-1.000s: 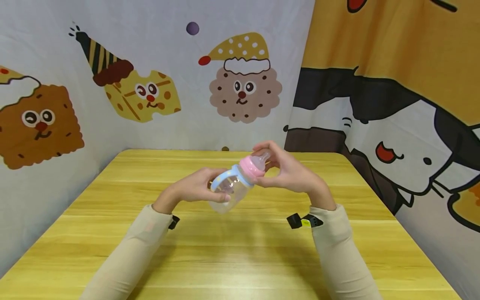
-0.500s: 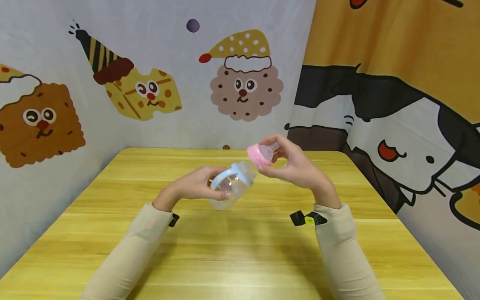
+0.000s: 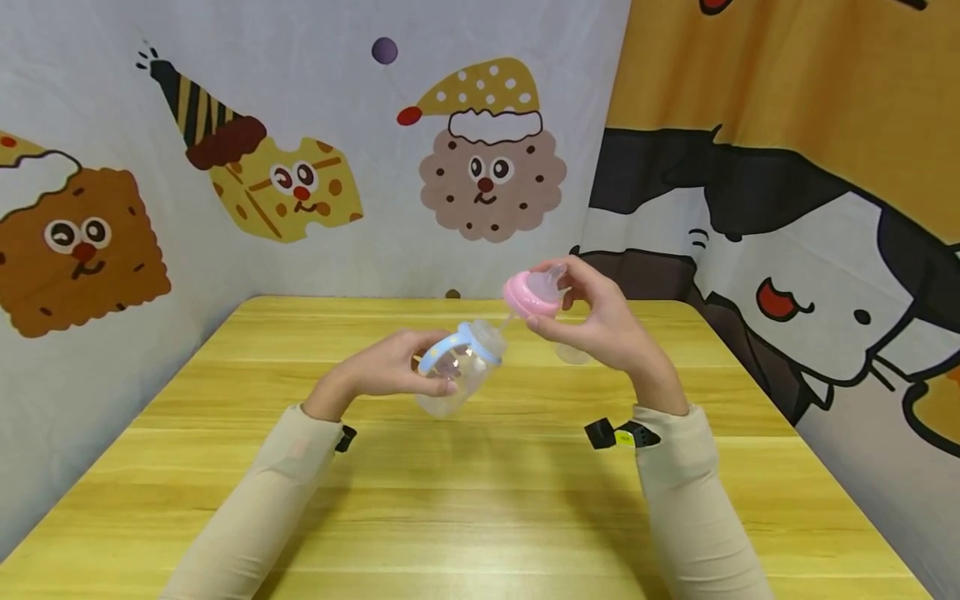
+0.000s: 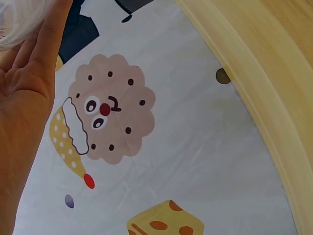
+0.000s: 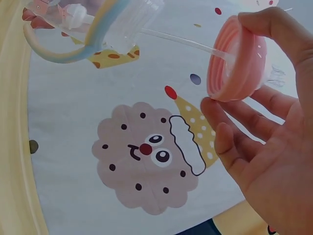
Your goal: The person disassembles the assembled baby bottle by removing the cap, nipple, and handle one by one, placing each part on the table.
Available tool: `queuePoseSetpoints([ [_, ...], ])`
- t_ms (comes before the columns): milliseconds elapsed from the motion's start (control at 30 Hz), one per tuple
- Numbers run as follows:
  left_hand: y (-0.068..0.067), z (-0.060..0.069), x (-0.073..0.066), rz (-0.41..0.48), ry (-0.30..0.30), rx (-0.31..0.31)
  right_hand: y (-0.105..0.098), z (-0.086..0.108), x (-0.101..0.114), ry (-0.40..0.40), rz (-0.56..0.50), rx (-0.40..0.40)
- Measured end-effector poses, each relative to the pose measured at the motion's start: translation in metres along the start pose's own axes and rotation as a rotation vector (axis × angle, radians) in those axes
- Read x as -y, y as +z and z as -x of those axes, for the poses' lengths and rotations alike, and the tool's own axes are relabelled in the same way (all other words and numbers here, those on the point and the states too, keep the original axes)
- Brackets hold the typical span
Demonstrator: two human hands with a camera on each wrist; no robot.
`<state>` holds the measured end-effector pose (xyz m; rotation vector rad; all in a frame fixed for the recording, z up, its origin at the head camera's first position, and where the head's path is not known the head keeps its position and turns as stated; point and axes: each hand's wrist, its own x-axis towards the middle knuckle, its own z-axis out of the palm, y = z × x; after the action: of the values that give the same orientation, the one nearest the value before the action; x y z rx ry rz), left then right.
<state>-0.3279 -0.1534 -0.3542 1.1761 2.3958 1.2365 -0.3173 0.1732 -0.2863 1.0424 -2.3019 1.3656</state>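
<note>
My left hand (image 3: pixel 386 364) grips a clear baby bottle (image 3: pixel 476 379) with a blue handle ring (image 3: pixel 442 350). The bottle tilts up to the right, its neck uncovered. Up and to the right of it, my right hand (image 3: pixel 607 325) pinches the pink screw collar (image 3: pixel 527 297) with its clear teat (image 3: pixel 553 280) between thumb and fingers. A thin clear straw (image 5: pixel 183 41) runs from inside the collar into the bottle mouth, as the right wrist view shows. There, a white weight (image 5: pixel 74 15) shows inside the bottle. In the left wrist view only part of the left hand (image 4: pixel 27 93) and bottle appear.
A clear rounded thing (image 3: pixel 573 355), partly hidden by the right hand, stands on the wooden table (image 3: pixel 465 517). Behind the table hangs a white printed curtain (image 3: pixel 300 275), with a yellow and cow-patterned one (image 3: pixel 757 233) at the right. Each wrist wears a black camera strap.
The right hand has lifted the pink collar and teat off the bottle neck, moving up and to the right. The straw has come partly into view. The left hand has stayed nearly still.
</note>
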Motion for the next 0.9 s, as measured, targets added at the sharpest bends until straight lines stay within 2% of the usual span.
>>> queuePoseSetpoints([
  [467,-0.006,-0.001,0.004,-0.037,-0.02,-0.012,-0.01,0.004,0.001,-0.036,-0.043,-0.17],
  [767,-0.007,-0.001,0.009,-0.021,-0.024,-0.004,-0.014,0.005,0.003,0.003,-0.058,-0.197],
  [900,-0.007,0.001,0.011,-0.019,-0.027,-0.007,-0.014,0.005,0.005,0.017,-0.068,-0.183],
])
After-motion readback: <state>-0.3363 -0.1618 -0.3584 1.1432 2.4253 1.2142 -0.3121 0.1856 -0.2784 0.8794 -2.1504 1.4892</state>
